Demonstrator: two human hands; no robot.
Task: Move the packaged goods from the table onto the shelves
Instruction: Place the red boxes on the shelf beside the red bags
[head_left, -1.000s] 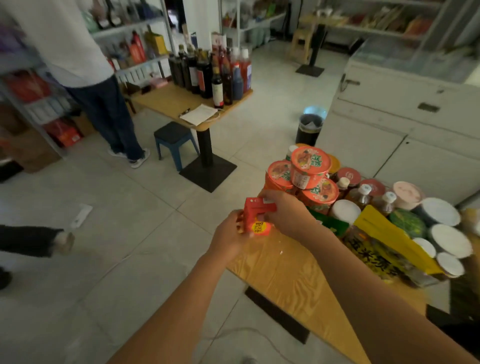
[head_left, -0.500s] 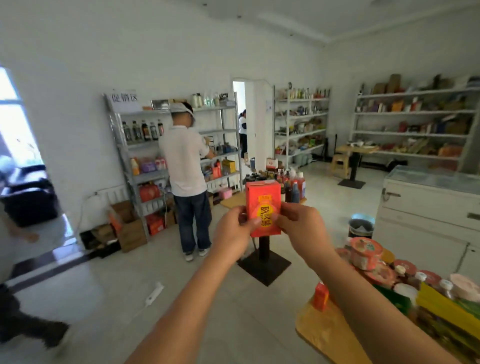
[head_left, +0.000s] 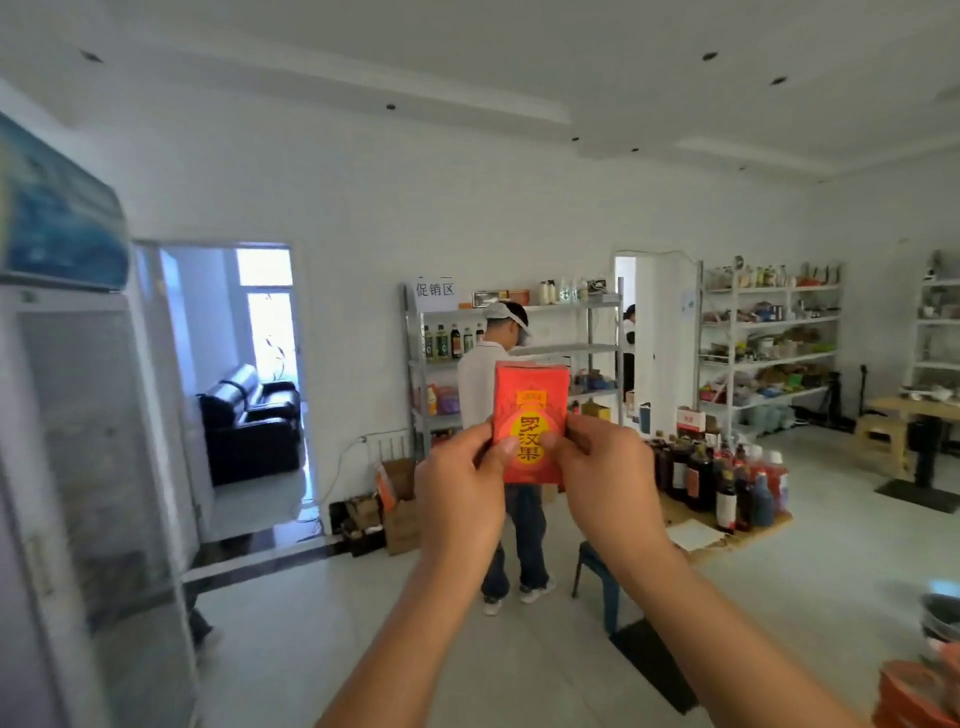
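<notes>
I hold a red box with a yellow label upright in front of me, at chest height. My left hand pinches its left edge and my right hand pinches its right edge. Metal shelves with bottles and packets stand against the far wall behind the box. A second set of shelves stands further right. Only the corner of the table's red packaged goods shows at the bottom right.
A person in a white shirt stands at the middle shelves, behind the box. A wooden table with dark bottles and a blue stool are at centre right. A glass-door fridge fills the left. Cardboard boxes lie on the floor.
My view has lifted from the table and turned left toward the shelves. The red box has risen from table height and stays held up in both hands.
</notes>
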